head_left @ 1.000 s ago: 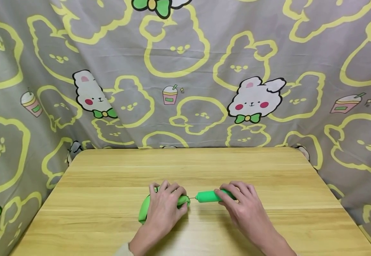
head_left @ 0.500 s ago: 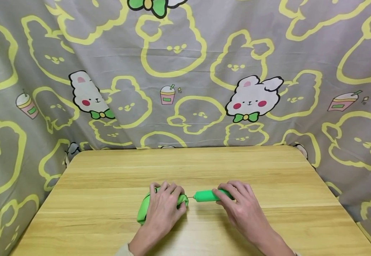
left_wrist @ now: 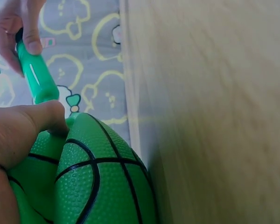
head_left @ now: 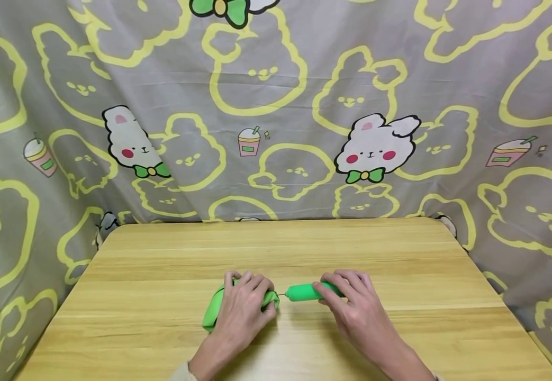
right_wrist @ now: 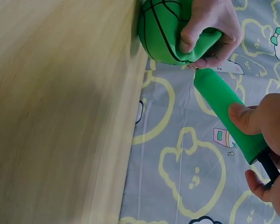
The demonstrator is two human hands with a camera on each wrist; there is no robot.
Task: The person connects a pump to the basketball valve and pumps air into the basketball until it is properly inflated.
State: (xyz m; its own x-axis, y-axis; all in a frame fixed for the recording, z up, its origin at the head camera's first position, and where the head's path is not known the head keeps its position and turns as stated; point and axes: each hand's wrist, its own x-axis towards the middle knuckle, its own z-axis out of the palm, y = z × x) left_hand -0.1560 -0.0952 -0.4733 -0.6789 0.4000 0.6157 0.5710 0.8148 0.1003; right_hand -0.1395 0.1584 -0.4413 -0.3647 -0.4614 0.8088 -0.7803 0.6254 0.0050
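Observation:
My left hand (head_left: 242,309) grips a partly collapsed green rubber basketball (head_left: 213,311) with black lines. In the left wrist view the pebbled ball (left_wrist: 112,177) bulges beside the thumb. Dents and folds show in the ball (right_wrist: 158,35) under the thumb in the right wrist view. My right hand (head_left: 363,309) holds a green ball pump (head_left: 301,292) around its barrel, pointed left at the ball. A thin metal needle (head_left: 282,294) bridges the short gap from pump tip to ball. Behind the barrel, the black pump rod (right_wrist: 269,169) sticks out near the curled fingers.
Both hands work over the front half of a light wooden table (head_left: 161,248). A grey curtain (head_left: 299,121) with yellow outlines and white rabbits hangs behind the table and along its sides.
The pump has come slightly closer to the ball, so less of the needle shows between them. Both hands keep their grips. The whole head view has shifted a little.

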